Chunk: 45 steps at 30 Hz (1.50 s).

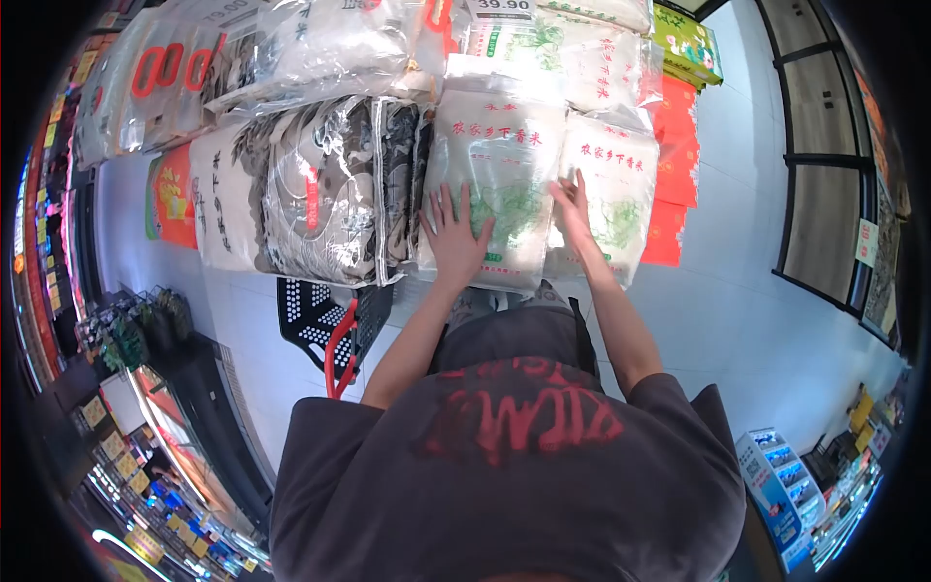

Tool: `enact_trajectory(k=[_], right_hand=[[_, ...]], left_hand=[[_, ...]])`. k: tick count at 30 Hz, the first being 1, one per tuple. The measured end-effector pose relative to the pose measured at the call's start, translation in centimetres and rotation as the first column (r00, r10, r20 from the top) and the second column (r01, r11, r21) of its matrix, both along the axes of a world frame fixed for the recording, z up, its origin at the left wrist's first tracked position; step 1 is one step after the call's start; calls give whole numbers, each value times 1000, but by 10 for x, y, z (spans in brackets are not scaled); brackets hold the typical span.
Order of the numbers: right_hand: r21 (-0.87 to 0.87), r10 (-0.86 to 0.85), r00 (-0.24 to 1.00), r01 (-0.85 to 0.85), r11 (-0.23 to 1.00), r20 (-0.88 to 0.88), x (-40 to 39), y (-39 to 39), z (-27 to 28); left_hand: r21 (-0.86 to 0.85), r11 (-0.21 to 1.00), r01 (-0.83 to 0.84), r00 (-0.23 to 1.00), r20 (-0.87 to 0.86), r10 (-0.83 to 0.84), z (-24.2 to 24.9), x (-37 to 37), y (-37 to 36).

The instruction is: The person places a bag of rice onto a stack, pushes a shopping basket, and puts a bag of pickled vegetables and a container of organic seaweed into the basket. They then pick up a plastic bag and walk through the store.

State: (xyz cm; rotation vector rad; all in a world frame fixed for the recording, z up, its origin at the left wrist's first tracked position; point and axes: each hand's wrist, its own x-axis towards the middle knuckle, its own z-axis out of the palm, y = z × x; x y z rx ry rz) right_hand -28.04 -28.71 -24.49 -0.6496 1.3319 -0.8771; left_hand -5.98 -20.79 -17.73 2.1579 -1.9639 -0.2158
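Note:
Two clear plastic rice bags with red lettering and green plant prints lie side by side in front of me. My left hand (456,235) rests on the lower part of the left rice bag (504,160), fingers spread flat against the plastic. At the seam between the bags is my right hand (572,204), touching the left edge of the right rice bag (611,184). Its fingers are mostly curled, with one pointing upward. Whether they pinch the plastic is hidden.
Left of the rice bags stands a large grey-patterned bag (325,189). More packed bags (320,48) are stacked behind, near a price sign (502,10) reading 39.90. A black basket (315,325) with a red handle sits below. Red sheets (676,145) hang at the right.

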Motion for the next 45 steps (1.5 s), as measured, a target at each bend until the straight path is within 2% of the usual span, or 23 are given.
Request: enact_trajectory(k=[1, 5, 7, 9, 11, 14, 16, 18, 20, 22, 23, 26, 27, 29, 31, 32, 33, 34, 37, 41, 43, 44, 45], right_hand=[[45, -62, 996, 59, 997, 59, -8, 8, -3], [-2, 0, 996, 0, 1000, 88, 17, 39, 19], [-216, 65, 979, -107, 970, -195, 53, 52, 27], [-222, 75, 963, -135, 966, -260, 67, 46, 18], [-240, 134, 986, -155, 958, -98, 60, 52, 19], [-275, 182, 983, -175, 945, -2, 40, 97, -12], [-351, 193, 980, -163, 922, 54, 42, 108, -7], [-56, 173, 932, -201, 978, -319, 53, 103, 8], [-57, 152, 932, -180, 982, -330, 62, 78, -2], [38, 137, 916, -132, 990, -377, 69, 73, 25], [34, 138, 915, -135, 990, -379, 68, 79, 25], [-321, 6, 872, -186, 929, -490, 61, 102, 2], [-333, -2, 871, -186, 924, -491, 65, 97, 10], [-116, 72, 889, -139, 983, -452, 68, 84, 25], [-112, 72, 892, -135, 985, -446, 64, 70, -15], [-160, 67, 874, -162, 974, -481, 59, 104, -13], [-247, 49, 857, -202, 948, -514, 55, 110, -8], [-382, -1, 843, -243, 891, -538, 57, 84, -1], [-281, 7, 888, -153, 948, -460, 55, 107, -5], [-261, 23, 853, -185, 947, -521, 52, 97, -8], [-330, -62, 848, -136, 934, -526, 48, 102, -28], [13, -38, 979, 41, 999, -198, 49, 104, 21], [28, -30, 980, 36, 999, -196, 53, 115, 22]], left_hand=[[11, 1000, -6, 1000, 28, 6, 1, -1, 15], [31, 999, 15, 1000, -5, -15, -3, 5, 55], [13, 999, 35, 999, -21, -35, -1, 7, 54], [3, 999, 35, 999, -21, -35, -1, 11, 50], [-1, 999, 49, 999, -21, -49, 3, 13, 59], [-53, 998, 47, 991, -123, -53, 9, 8, 67], [54, 985, 161, 982, -106, -155, 7, 1, 79], [25, 980, 196, 975, -111, -192, 9, 5, 63], [10, 973, 229, 967, -116, -226, 8, 11, 41], [-56, 960, 275, 956, -92, -279, 7, 14, 30], [-61, 960, 272, 956, -93, -277, 3, 12, 35], [-11, 974, 226, 966, -129, -225, -2, 5, 54], [-25, 974, 226, 965, -128, -227, -2, 8, 54], [-18, 962, 274, 956, -105, -274, -3, 13, 45], [-21, 951, 310, 942, -130, -310, -3, 18, 24], [-12, 951, 308, 939, -156, -306, -5, 15, 30], [-44, 954, 295, 940, -167, -299, -8, 11, 26], [43, 967, 251, 957, -159, -241, 0, 2, 39], [26, 955, 296, 926, -252, -281, -1, -1, 71], [32, 948, 317, 924, -235, -301, 10, 19, 51], [-60, 987, -151, 872, -478, 104, 28, 32, 45], [-13, 988, -155, 880, -457, 132, 19, 38, 54], [1, 987, -160, 880, -453, 143, 16, 38, 65]])
